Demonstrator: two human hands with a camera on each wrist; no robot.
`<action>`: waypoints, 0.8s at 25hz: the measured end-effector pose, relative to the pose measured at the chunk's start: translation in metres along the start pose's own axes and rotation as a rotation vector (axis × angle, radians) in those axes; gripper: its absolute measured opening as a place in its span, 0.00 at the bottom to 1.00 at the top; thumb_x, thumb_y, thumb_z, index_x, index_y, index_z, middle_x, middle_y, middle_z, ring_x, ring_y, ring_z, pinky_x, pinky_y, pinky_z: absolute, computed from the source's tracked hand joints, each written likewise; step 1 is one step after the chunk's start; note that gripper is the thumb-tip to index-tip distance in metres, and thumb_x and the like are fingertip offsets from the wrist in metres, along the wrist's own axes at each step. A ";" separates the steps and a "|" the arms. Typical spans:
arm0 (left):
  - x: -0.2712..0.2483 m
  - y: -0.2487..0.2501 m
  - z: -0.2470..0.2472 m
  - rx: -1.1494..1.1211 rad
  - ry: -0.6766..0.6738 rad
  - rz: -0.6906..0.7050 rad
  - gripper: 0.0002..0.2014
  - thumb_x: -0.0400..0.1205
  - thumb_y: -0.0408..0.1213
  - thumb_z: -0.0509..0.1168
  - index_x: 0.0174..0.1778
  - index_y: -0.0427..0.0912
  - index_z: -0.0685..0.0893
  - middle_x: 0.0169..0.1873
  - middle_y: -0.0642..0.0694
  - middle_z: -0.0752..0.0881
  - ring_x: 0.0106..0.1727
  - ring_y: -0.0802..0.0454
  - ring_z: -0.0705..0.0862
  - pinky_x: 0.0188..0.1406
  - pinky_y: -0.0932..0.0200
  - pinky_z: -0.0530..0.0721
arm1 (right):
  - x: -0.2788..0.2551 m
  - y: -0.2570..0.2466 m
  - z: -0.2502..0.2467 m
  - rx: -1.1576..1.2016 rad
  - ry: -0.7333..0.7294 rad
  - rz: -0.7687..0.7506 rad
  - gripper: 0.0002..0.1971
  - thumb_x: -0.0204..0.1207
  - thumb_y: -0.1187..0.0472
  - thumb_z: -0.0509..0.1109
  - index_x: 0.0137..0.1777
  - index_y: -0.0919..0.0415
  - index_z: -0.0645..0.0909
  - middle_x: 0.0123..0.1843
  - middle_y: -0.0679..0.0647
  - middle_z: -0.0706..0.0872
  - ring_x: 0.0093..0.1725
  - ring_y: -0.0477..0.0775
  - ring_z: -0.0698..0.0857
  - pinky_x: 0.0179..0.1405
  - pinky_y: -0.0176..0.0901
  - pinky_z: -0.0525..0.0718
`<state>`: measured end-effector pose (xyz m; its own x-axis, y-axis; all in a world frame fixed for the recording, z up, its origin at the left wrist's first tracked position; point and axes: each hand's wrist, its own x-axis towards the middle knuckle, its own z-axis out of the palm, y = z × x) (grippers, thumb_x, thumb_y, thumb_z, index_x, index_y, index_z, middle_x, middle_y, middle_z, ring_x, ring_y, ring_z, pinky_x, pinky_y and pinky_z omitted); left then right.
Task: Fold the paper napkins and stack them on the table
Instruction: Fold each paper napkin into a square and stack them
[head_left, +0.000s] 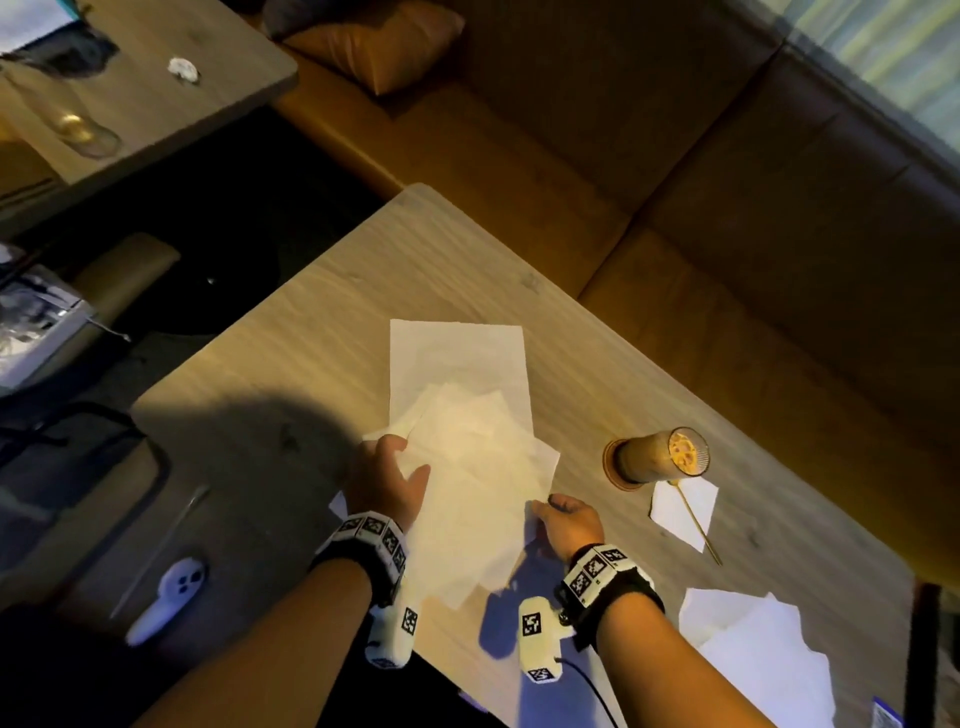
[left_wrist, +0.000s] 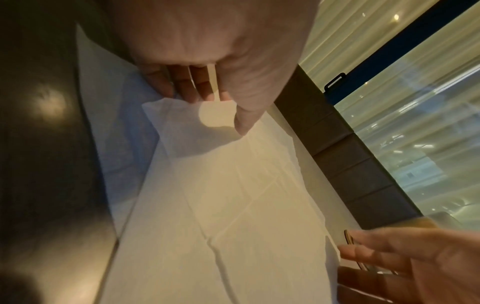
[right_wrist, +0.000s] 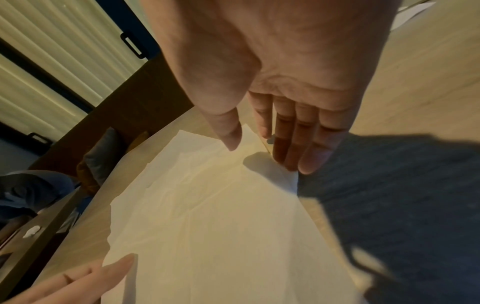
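Both hands hold a large white paper napkin (head_left: 478, 493) (left_wrist: 233, 205) (right_wrist: 207, 226), creased and partly unfolded, just above the wooden table (head_left: 291, 395). My left hand (head_left: 397, 467) (left_wrist: 223, 107) pinches its left edge, thumb on top and fingers underneath. At the napkin's near right corner my right hand (head_left: 556, 512) (right_wrist: 262, 152) pinches it the same way. Another napkin (head_left: 457, 353) lies flat on the table beyond, partly covered by the held one. A loose pile of napkins (head_left: 753, 654) sits at the near right edge.
A glass of iced coffee (head_left: 662, 457) on a coaster stands right of my hands, with a small napkin and a thin stick (head_left: 683, 509) beside it. A white controller (head_left: 169, 597) lies on the seat to the left. A bench seat (head_left: 675, 182) runs behind the table.
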<state>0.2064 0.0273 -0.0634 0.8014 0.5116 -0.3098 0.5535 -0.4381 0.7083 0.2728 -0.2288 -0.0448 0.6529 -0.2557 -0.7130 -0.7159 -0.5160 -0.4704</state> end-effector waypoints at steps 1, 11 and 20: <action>0.000 0.002 0.000 -0.046 0.020 0.007 0.20 0.73 0.44 0.81 0.56 0.41 0.86 0.56 0.36 0.85 0.59 0.32 0.85 0.55 0.41 0.87 | 0.000 0.000 0.000 0.013 -0.012 -0.003 0.15 0.71 0.50 0.83 0.51 0.52 0.83 0.49 0.57 0.88 0.48 0.58 0.86 0.52 0.50 0.86; -0.006 0.031 -0.028 -0.041 -0.013 0.190 0.11 0.75 0.45 0.74 0.34 0.43 0.82 0.24 0.45 0.80 0.32 0.34 0.80 0.32 0.50 0.84 | -0.037 -0.003 -0.021 0.114 -0.071 0.034 0.14 0.81 0.63 0.75 0.32 0.60 0.87 0.33 0.63 0.86 0.33 0.59 0.81 0.28 0.44 0.77; -0.015 0.059 -0.064 -0.212 -0.402 -0.022 0.08 0.69 0.46 0.64 0.36 0.47 0.84 0.20 0.60 0.82 0.29 0.53 0.79 0.29 0.61 0.77 | -0.061 -0.006 -0.029 0.059 -0.176 -0.067 0.09 0.81 0.64 0.74 0.38 0.59 0.89 0.37 0.61 0.89 0.34 0.57 0.83 0.30 0.42 0.80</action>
<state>0.2127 0.0408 0.0234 0.8378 0.1726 -0.5181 0.5460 -0.2477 0.8004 0.2449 -0.2336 0.0163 0.6499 -0.0729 -0.7565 -0.6888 -0.4772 -0.5457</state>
